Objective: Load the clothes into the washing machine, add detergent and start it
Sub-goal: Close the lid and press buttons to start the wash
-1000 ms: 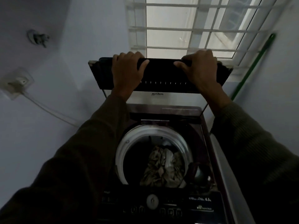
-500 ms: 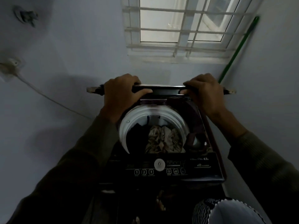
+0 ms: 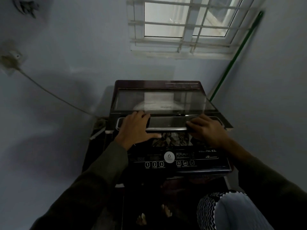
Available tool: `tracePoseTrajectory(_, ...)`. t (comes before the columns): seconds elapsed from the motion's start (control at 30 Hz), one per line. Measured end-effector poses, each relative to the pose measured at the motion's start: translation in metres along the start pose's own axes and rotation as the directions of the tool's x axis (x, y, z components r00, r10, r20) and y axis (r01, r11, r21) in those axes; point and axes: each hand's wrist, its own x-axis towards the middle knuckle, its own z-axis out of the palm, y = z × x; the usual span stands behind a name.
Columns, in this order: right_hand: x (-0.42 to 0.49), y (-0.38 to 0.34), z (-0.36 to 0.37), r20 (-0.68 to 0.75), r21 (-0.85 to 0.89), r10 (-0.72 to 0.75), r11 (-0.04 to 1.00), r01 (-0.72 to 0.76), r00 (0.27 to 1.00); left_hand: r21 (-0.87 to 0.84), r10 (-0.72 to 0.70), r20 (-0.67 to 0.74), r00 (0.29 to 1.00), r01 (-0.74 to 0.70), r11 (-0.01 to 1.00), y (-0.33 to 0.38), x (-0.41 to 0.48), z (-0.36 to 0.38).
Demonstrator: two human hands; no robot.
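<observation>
A dark top-loading washing machine stands under the window, its control panel toward me. Its glass lid is lowered almost flat, leaving a narrow gap at the front. Through that gap I see patterned clothes in the drum. My left hand grips the lid's front bar at its left end, fingers on top and thumb beneath. At the bar's right end my right hand holds it with curled fingers.
A barred window is in the wall behind the machine. A green pole leans in the right corner. A power cord runs from a wall socket to the machine. A striped fabric item sits at lower right.
Both hands have brought the lid down from upright to nearly shut. The drum opening, wide open before, is now mostly covered. My view has shifted back from the machine.
</observation>
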Motion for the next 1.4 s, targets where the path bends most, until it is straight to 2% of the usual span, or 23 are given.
tracePoseTrajectory(0.1, -0.004, -0.011, 0.011, 0.153, 0.039, 0.04, 0.998, -0.046, 0.987, 0.011, -0.01, 0.073, 0.997, 0.01, 1.0, 0.0, -0.002, 0.023)
tracePoseTrajectory(0.2, -0.005, -0.016, 0.021, 0.315, 0.093, 0.092, 0.988, -0.127, 0.945, -0.028, -0.029, 0.122, 0.992, 0.032, 0.999, 0.001, -0.004, 0.035)
tracePoseTrajectory(0.33, -0.003, -0.018, 0.032, 0.602, 0.163, 0.146, 0.94, -0.299, 0.785, -0.076, -0.078, 0.178, 0.981, 0.093, 0.993, 0.005, -0.007, 0.043)
tracePoseTrajectory(0.4, 0.0, -0.02, 0.033, 0.655, 0.159, 0.169, 0.922, -0.352, 0.737, -0.075, -0.103, 0.186, 0.977, 0.119, 0.99, 0.01, -0.009, 0.048)
tracePoseTrajectory(0.63, 0.009, -0.035, 0.043, 0.626, 0.093, 0.312, 0.88, -0.465, 0.715, -0.124, -0.152, 0.154, 0.976, 0.172, 0.977, 0.014, -0.01, 0.054)
tracePoseTrajectory(1.07, 0.009, -0.05, 0.055, 0.613, 0.055, 0.399, 0.839, -0.541, 0.681, -0.092, -0.135, 0.059, 0.989, 0.14, 0.986, 0.012, -0.016, 0.079)
tracePoseTrajectory(1.4, -0.005, -0.068, 0.064, 0.499, 0.076, 0.476, 0.808, -0.584, 0.724, -0.049, -0.141, -0.087, 0.986, 0.137, 0.989, 0.018, -0.042, 0.107)
